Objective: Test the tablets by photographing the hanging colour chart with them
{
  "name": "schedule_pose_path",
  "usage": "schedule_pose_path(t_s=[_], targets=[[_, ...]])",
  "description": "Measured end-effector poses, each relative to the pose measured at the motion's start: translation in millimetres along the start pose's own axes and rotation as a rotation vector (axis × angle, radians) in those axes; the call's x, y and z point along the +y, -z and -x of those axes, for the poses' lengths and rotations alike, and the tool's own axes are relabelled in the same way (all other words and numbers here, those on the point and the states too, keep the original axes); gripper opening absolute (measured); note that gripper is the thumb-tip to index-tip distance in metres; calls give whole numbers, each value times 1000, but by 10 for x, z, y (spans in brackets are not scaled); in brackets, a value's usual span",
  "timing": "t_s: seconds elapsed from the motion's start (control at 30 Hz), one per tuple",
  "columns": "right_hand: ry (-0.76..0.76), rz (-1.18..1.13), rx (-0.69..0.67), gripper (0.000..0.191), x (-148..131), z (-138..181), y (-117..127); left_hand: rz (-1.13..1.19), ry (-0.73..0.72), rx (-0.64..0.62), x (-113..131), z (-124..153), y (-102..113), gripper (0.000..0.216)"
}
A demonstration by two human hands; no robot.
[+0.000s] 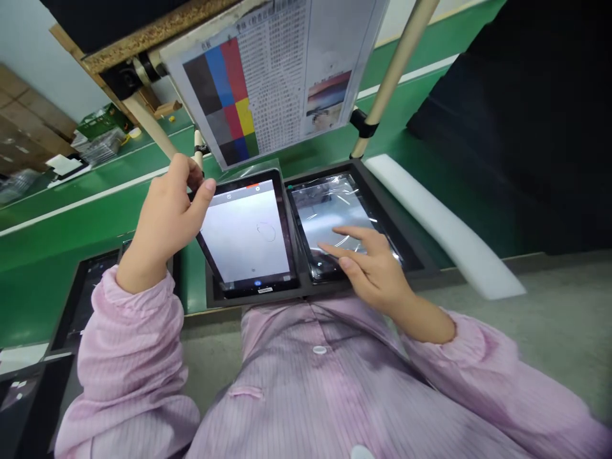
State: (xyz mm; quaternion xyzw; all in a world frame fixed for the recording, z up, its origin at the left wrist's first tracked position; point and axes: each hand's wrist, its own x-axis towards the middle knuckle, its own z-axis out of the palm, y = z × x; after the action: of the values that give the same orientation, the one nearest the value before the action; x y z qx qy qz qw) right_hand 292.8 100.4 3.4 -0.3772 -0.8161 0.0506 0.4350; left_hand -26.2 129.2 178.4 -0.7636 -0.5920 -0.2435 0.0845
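A tablet (248, 239) with a lit white screen stands tilted up at the left of a black tray (411, 252). My left hand (167, 213) grips its upper left corner, thumb on the front edge. Beside it on the right lies a second tablet (335, 210), dark-screened and covered with shiny plastic film. My right hand (370, 261) rests on that tablet's lower part, fingers stretched out and spread over the film, holding nothing. A printed colour test chart (272, 70) hangs tilted just above the lit tablet.
The tray sits on a green conveyor belt (57, 248). Another black tray (79, 296) with a dark device lies at the left. A white foam strip (444, 223) runs along the right. Two beige poles (396, 64) hold the chart frame. Cardboard boxes (23, 121) stand far left.
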Motion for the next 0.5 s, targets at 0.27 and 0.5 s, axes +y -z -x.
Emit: schedule_pose_path(t_s=[0.27,0.5], targets=[[-58,-640,-58,54,-463,-281,-426,107,-18,153,168,517,226,24],[-256,-969,63,56,-390,-189,-894,348,191,157,-76,1557,-339,90]])
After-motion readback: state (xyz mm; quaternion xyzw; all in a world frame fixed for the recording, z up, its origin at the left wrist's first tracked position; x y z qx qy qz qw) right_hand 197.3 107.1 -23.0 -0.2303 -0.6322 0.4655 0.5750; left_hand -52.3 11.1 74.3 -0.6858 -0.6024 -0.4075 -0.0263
